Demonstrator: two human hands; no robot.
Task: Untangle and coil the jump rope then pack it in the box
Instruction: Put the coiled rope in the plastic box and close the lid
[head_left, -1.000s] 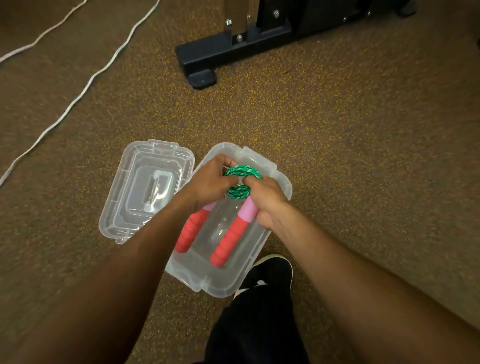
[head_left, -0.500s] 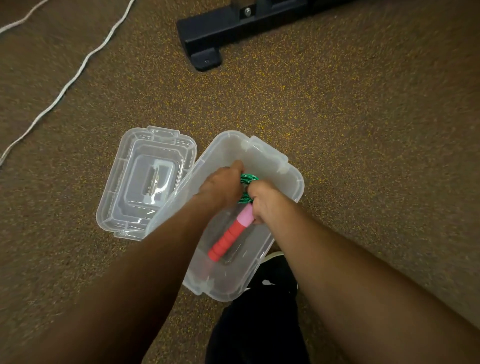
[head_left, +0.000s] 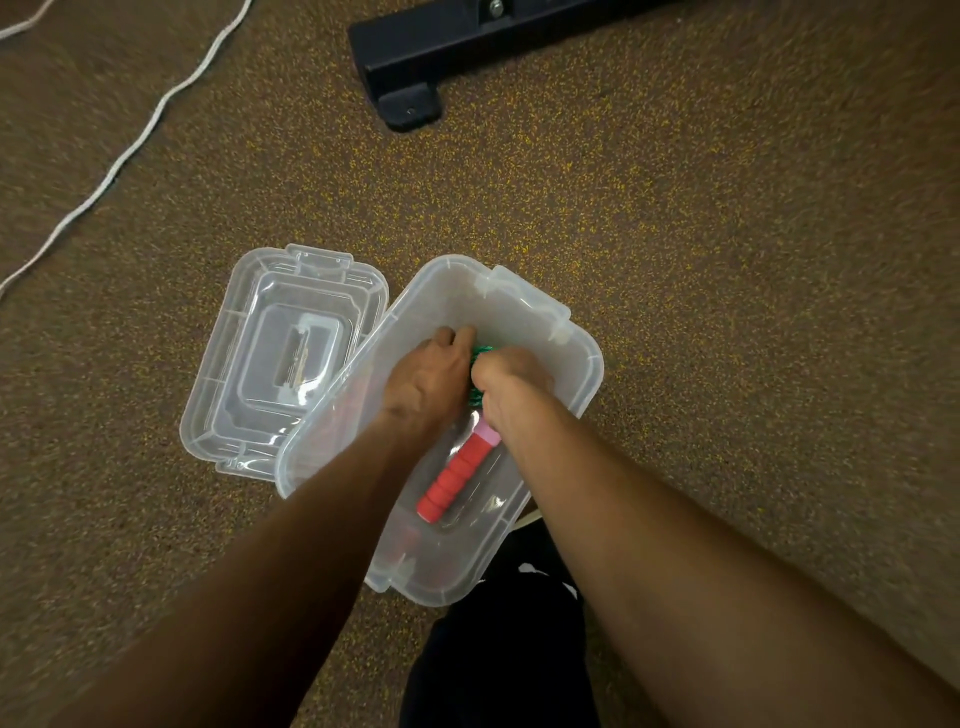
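Head cam: both hands' fingers clenched on green coiled rope (head_left: 479, 358), red handle (head_left: 457, 475) in clear box (head_left: 582, 384)

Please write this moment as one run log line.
both hands: left hand, right hand | pressing green rope coil into clear box | lid off

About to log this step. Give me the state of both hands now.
Left hand: closed on the green coiled rope, inside the clear box.
Right hand: closed on the same rope, at the pink end of the red handle.

Both hands' grip hides most of the green rope coil (head_left: 479, 354); second handle unseen.
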